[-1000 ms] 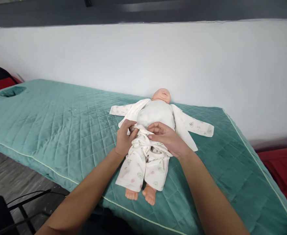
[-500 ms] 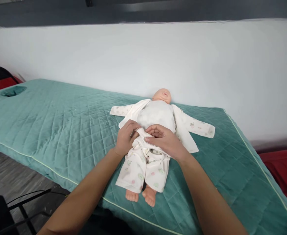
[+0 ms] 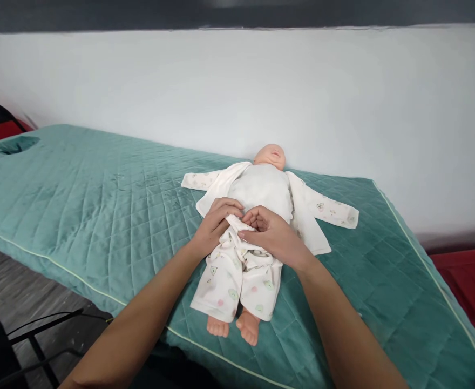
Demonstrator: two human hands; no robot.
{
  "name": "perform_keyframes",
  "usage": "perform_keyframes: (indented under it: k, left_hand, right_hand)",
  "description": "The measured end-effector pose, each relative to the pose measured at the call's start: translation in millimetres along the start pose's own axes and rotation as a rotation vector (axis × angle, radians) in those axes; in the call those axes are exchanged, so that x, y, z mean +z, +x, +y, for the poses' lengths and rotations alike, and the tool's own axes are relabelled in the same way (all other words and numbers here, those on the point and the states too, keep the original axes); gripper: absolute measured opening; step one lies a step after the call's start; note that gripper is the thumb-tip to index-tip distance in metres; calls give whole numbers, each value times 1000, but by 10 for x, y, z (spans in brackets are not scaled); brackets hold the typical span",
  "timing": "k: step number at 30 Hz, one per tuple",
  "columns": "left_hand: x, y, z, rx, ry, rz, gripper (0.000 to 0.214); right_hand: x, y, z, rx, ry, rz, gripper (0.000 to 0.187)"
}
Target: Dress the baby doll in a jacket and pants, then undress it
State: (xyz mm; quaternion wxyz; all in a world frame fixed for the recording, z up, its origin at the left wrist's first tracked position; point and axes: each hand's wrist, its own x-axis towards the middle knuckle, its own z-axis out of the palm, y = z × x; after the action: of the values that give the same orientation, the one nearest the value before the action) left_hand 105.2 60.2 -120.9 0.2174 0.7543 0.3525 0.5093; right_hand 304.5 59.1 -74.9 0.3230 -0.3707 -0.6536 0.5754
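Observation:
A baby doll [image 3: 270,156] lies on its back, its head toward the wall and its bare feet toward me. Its white jacket [image 3: 312,237] is spread open at both sides, with the sleeves out wide. Printed white baby pants [image 3: 223,286] cover the legs and are bunched at the waist. My left hand [image 3: 217,221] is closed on the waistband at its left side. From the right, my right hand [image 3: 272,232] pinches the same waistband, fingers curled and thumb on the cloth. The fingertips of both hands are partly hidden by folds and almost meet.
A green quilted cover [image 3: 100,216] lies over the long bed, which has a face hole [image 3: 18,145] at the far left. The white wall [image 3: 160,92] runs along the back. Red seats [image 3: 468,275] stand at the right and far left, and a black metal frame [image 3: 39,346] at lower left.
My left hand has shifted slightly right over the waistband, its fingers stretched further across toward my right hand. The right hand stays nearly in place. The view has tilted down a little.

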Motion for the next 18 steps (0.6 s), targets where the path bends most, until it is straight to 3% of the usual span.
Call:
perform_keyframes:
  k: [18]
  left_hand:
    - [22, -16, 20, 2, -50, 38, 18]
  right_hand:
    - [11, 1, 36, 4, -100, -16, 22]
